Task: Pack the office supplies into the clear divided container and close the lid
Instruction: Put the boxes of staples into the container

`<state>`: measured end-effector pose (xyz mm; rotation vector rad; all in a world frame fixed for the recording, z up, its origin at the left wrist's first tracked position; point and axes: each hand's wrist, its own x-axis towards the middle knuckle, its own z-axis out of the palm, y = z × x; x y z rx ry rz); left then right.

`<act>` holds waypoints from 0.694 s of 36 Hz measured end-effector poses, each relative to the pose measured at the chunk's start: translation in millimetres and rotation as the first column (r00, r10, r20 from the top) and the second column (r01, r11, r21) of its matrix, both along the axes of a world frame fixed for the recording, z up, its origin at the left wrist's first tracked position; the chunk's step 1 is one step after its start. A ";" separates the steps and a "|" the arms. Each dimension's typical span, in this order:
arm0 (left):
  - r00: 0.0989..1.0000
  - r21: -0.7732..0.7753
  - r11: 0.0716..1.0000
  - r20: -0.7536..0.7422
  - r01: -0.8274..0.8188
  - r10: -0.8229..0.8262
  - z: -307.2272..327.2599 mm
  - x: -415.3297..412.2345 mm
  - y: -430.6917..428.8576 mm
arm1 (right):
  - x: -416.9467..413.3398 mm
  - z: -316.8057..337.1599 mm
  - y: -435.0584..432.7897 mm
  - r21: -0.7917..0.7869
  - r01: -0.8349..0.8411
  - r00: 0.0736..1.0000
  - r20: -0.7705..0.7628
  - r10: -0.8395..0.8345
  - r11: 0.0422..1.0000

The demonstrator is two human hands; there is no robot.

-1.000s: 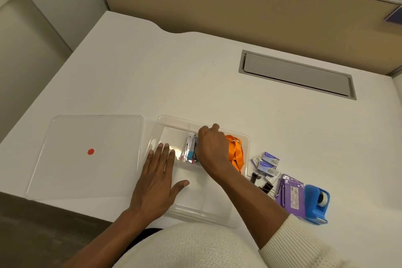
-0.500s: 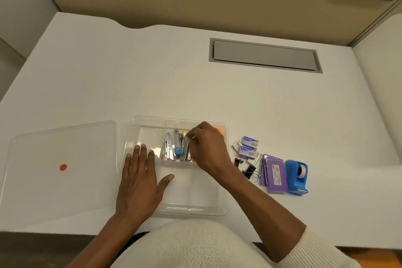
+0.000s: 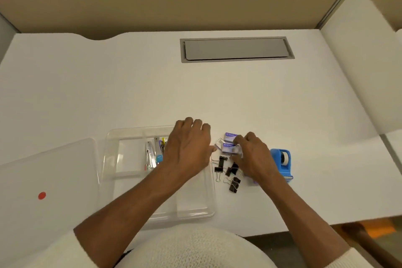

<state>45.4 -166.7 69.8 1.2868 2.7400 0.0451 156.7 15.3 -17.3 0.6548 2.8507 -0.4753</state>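
Note:
The clear divided container (image 3: 113,137) lies open on the white desk in front of me. Its back middle compartment holds a silver stapler (image 3: 149,154) and several pens. My left hand (image 3: 189,148) hovers palm down over the back right compartment, fingers loosely together, nothing in it. To the container's right, my right hand (image 3: 253,155) curls its fingers and thumb around a small purple staple box (image 3: 231,148); another staple box (image 3: 230,136) sits just behind. Black binder clips (image 3: 233,183) lie loose in front of the boxes. A blue tape dispenser (image 3: 281,163) stands right of my hand.
The clear lid (image 3: 47,172) with a red dot lies flat left of the container. A purple pad (image 3: 250,180) shows partly under my right wrist. A grey cable hatch (image 3: 236,49) sits at the back. The desk's front edge runs near my body.
My right hand left the container and moved right onto the staple boxes. My left hand shifted from the left compartment across to the container's right side. The view swung right.

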 end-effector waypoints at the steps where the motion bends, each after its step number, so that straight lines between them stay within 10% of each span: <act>1: 0.996 -0.014 0.996 0.014 0.085 -0.084 -1.6 -2.6 12.8 | -1.2 -2.6 -0.6 0.007 0.000 1.000 -0.012 0.000 1.000; 10: 0.887 -0.153 0.875 0.131 0.459 -0.442 -47.3 -32.9 79.9 | -19.5 -12.0 1.1 0.010 0.104 0.989 -0.108 -0.102 0.995; 25: 0.897 -0.040 0.913 0.207 0.406 -0.390 -80.7 -45.6 103.2 | -18.2 1.2 29.2 0.074 0.119 0.991 -0.076 -0.114 0.990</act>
